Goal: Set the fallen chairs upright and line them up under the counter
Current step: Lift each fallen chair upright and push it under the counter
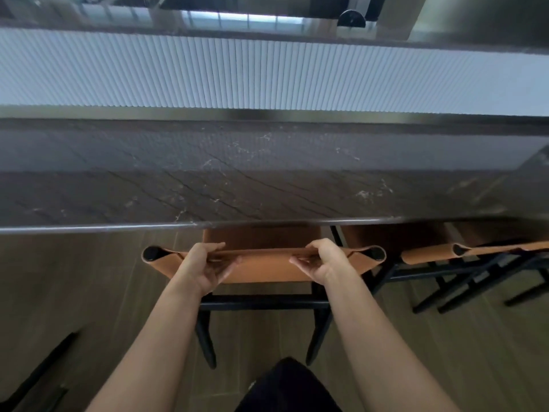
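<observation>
A chair with a tan leather backrest (264,264) and black legs stands upright right in front of me. Its seat is tucked under the dark marble counter (267,173). My left hand (205,266) grips the top edge of the backrest left of centre. My right hand (320,260) grips the same edge right of centre. To the right, two more tan chairs (427,252) stand upright with their seats under the counter; the farther one (505,248) is partly hidden by the nearer.
A black frame piece (44,364) lies low on the wooden floor at the bottom left. A white ribbed panel (267,69) runs behind the counter. Wooden floor (89,278) lies to the left of the held chair.
</observation>
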`<state>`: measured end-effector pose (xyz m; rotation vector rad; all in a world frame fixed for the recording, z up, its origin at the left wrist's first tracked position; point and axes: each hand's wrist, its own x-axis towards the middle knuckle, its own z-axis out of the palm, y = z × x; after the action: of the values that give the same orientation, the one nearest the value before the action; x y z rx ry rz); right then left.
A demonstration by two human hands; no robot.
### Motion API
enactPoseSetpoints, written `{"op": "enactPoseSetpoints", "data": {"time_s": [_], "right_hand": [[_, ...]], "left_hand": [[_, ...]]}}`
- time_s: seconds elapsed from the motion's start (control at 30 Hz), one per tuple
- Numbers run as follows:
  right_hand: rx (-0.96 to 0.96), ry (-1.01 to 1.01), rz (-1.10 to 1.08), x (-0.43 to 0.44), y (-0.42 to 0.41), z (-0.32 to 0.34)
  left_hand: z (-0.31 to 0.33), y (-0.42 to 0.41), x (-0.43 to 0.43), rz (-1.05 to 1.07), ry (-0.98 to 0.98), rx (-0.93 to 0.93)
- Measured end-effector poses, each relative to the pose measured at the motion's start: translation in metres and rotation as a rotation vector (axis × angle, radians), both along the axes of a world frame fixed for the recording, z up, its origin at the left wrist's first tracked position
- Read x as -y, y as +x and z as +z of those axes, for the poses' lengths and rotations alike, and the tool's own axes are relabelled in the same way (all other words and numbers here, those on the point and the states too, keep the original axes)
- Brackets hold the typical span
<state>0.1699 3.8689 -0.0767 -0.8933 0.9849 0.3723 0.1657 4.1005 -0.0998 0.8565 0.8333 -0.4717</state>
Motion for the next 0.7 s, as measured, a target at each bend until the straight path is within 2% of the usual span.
{"op": "enactPoseSetpoints", "data": {"time_s": [0.23, 0.57, 0.7], "right_hand": [[-0.026, 0.035, -0.033, -0.001, -0.002, -0.005], [0.071, -0.082, -0.067, -0.004, -0.007, -0.006], [0.095, -0.127, -0.095, -0.006, -0.014, -0.022]], "left_hand": [[0.003, -0.006, 0.0, 0.012, -0.002, -0.009], [0.016, -0.005, 0.003, -0.049, 0.021, 0.065], [-0.004, -0.019, 0.005, -0.01, -0.027, 0.082]]}}
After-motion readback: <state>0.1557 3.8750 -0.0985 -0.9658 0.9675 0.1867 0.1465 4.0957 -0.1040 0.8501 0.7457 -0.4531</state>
